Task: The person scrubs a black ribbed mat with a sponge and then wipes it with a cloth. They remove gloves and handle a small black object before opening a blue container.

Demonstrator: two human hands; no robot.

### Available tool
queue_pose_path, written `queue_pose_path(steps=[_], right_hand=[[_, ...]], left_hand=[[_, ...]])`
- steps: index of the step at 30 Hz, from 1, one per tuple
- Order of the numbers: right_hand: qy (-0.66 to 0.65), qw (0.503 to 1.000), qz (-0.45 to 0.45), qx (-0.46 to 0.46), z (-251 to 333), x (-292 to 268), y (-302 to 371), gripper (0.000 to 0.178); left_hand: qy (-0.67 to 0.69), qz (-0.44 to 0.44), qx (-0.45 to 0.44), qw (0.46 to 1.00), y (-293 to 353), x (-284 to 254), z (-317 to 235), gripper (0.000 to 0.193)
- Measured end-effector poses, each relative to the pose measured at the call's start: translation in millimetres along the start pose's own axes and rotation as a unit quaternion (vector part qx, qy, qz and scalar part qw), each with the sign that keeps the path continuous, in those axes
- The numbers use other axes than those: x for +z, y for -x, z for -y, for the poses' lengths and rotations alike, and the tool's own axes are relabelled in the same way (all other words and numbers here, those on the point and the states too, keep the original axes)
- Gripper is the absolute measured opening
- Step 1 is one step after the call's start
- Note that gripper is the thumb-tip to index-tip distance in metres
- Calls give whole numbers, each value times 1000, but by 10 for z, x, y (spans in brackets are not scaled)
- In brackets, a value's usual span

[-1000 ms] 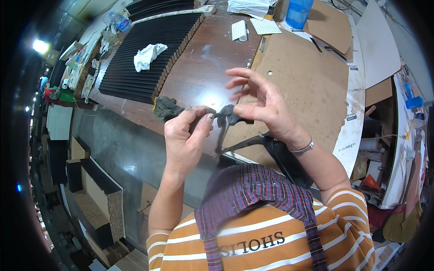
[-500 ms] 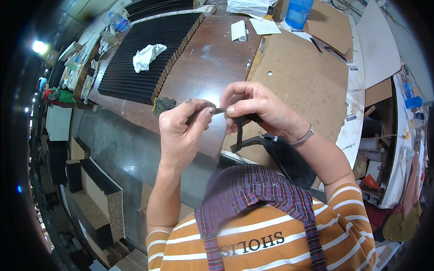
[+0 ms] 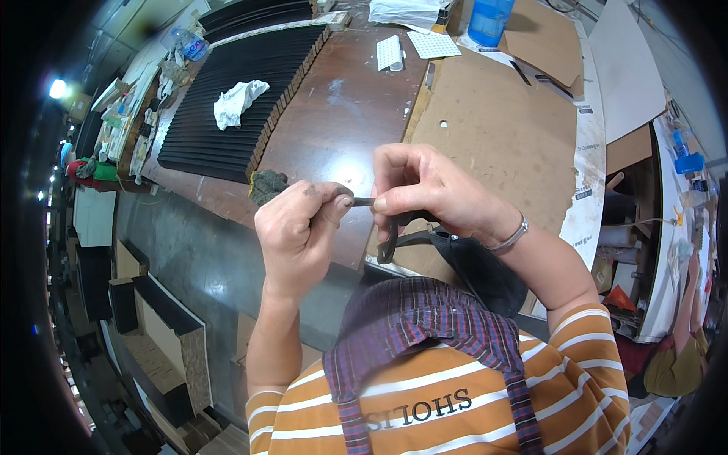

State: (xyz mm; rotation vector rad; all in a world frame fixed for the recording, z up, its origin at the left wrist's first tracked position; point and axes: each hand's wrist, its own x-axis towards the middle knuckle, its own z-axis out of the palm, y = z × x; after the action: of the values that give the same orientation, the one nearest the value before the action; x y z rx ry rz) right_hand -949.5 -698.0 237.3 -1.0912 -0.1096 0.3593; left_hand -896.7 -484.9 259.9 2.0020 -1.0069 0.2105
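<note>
A narrow black strap (image 3: 364,202) is drawn taut between my two hands above the table's near edge. Thumb and curled fingers of my left hand (image 3: 299,231) pinch its left end. My right hand (image 3: 436,186), with a metal band on the wrist, grips it a short way to the right. From under the right fingers a loop of the strap hangs down. Below the right forearm lies a black bag (image 3: 485,277), partly covered by the arm; the strap seems to run to it. A dark grey glove or cloth (image 3: 267,186) lies just beyond my left hand.
A stack of black strips (image 3: 220,98) carries a crumpled white cloth (image 3: 240,104). On the right is a brown board (image 3: 516,129), with a blue container (image 3: 487,21) at its far end. Perforated white sheets (image 3: 434,44) lie far back. An open box-like panel piece (image 3: 163,341) stands on the floor left.
Both hands have come slightly lower, the left a little leftward. The strap stays gripped in both, its hanging loop a bit lower. The whole view has shifted slightly.
</note>
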Motion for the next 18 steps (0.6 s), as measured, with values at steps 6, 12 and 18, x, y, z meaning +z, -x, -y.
queue_pose_path(steps=[6,12,18], right_hand=[[51,995,-3,-80,90,64,43,41],[102,983,-48,-146,105,111,55,54],[96,983,-41,-154,67,141,71,55]], left_hand=[[128,-63,-73,987,-27,-66,-12,4],[237,-82,-89,964,60,-49,28,9],[234,-22,-101,967,130,-15,-2,13]])
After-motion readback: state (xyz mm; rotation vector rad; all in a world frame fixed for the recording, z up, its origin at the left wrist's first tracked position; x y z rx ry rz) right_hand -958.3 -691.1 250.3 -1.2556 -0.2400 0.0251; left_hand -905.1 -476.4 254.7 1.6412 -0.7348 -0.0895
